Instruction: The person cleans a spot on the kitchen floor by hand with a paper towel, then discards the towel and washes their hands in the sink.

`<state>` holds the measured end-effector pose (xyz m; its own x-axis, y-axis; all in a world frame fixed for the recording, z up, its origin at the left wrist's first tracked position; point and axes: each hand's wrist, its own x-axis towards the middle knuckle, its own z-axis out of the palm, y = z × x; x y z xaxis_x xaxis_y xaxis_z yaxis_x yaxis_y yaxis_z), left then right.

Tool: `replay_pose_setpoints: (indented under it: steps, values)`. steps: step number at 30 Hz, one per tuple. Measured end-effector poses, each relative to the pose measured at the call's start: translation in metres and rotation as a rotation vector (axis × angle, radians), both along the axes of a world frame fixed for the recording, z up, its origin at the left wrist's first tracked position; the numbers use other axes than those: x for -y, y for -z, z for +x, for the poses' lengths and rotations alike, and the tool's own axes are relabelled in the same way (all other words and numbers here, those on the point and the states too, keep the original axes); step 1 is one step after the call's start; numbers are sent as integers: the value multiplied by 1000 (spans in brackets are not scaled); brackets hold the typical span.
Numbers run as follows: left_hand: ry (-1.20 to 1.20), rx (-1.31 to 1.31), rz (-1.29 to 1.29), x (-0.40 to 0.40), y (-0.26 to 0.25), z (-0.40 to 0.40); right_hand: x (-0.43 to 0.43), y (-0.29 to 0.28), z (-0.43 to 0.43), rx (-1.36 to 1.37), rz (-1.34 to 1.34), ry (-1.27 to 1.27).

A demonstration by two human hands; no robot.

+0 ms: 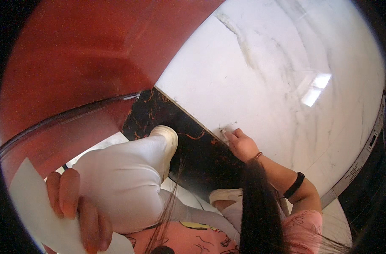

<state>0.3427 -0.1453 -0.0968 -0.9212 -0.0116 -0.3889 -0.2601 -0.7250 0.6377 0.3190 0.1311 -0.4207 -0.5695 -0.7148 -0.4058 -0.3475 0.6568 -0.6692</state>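
At the lower left, close to the camera, my left hand (80, 208) has its fingers curled over a smooth white sheet (29, 190), perhaps paper. My right hand (243, 146) is down at the edge of a glossy white marble-look floor tile (218, 79). Its fingertips pinch or press a small, crumpled whitish piece (223, 134), perhaps tissue, against the tile. Dark smudges and specks lie around those fingertips. The fingers partly hide the piece, so its full shape cannot be told.
A black stone strip (193, 149) with orange veins borders the tile. Reddish-brown panels (85, 47) rise at the left, with a dark seam. My white shoe (167, 136) rests on the strip. A grey slotted metal track (355, 171) curves at the right. Hair hangs before the camera.
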Motion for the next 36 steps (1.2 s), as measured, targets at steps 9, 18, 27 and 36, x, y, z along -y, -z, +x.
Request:
replay_pose_setpoints:
  steps: [9, 18, 27, 36]
  values:
    - [192, -78, -182, 44, -31, -18, -15, -6, -124, -351, 25, 329]
    - [87, 3, -597, 19, 32, -56, 39, 14, -17, -280, -63, -68]
    - [115, 46, -799, 42, 57, -41, -51, -20, -30, 71, 52, 180]
    - [234, -37, -589, 32, 85, -59, -37, 4, 49, 209, 77, 431]
